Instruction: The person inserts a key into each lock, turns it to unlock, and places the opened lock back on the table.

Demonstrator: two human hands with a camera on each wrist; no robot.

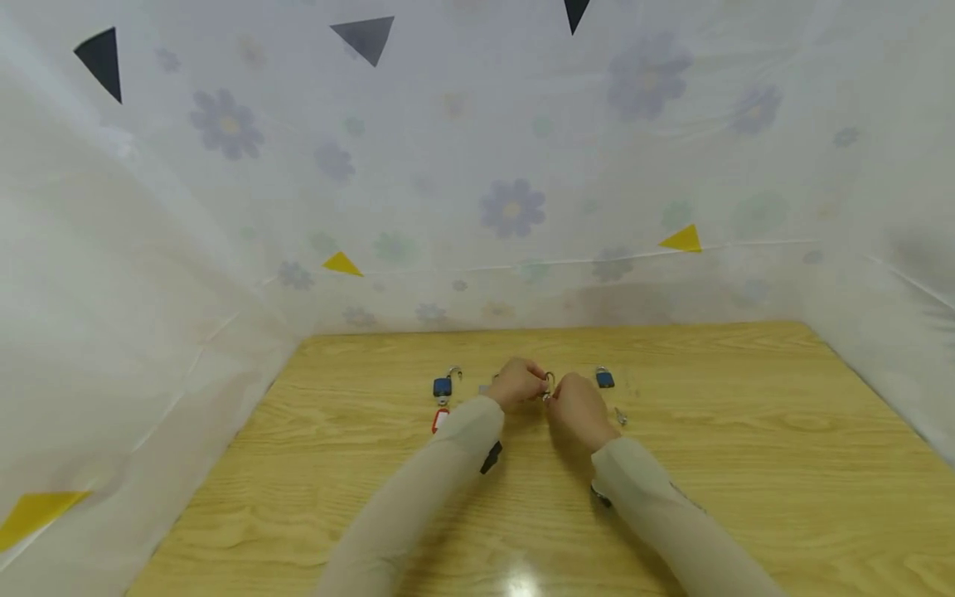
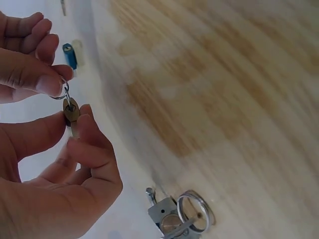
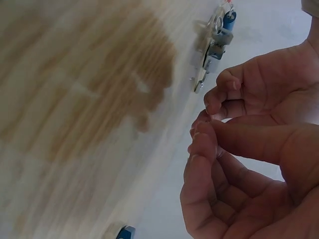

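Two hands meet above the middle of the table [image 1: 746, 431], nearer its far edge. The left hand [image 1: 516, 383] and the right hand [image 1: 578, 408] are close together and both hold one small thing between them. It is a little brass key [image 2: 71, 112] on a thin metal ring [image 2: 62, 93]. In the left wrist view, one hand pinches the key with thumb and finger, and the other hand pinches the ring just above it with curled fingers. I cannot tell from that view which hand has which part. Both hands have their fingers bent, not flat. The key and ring are up in the air, not on the table. Left of the hands, a blue lock [image 1: 443, 386] with its silver loop up lies on the table, and a red tag [image 1: 438, 420] lies just in front of it. Right of the hands, a second blue lock [image 1: 605, 380] lies near the far edge, and a small silver key [image 1: 620, 416] lies near it. A silver lock [image 2: 167, 216] with a big ring [image 2: 195, 211] lies on the table near the left hand. White cloth with pale flowers [image 1: 511, 207] hangs behind the table and at both sides. Both arms wear pale sleeves [image 1: 418, 497].
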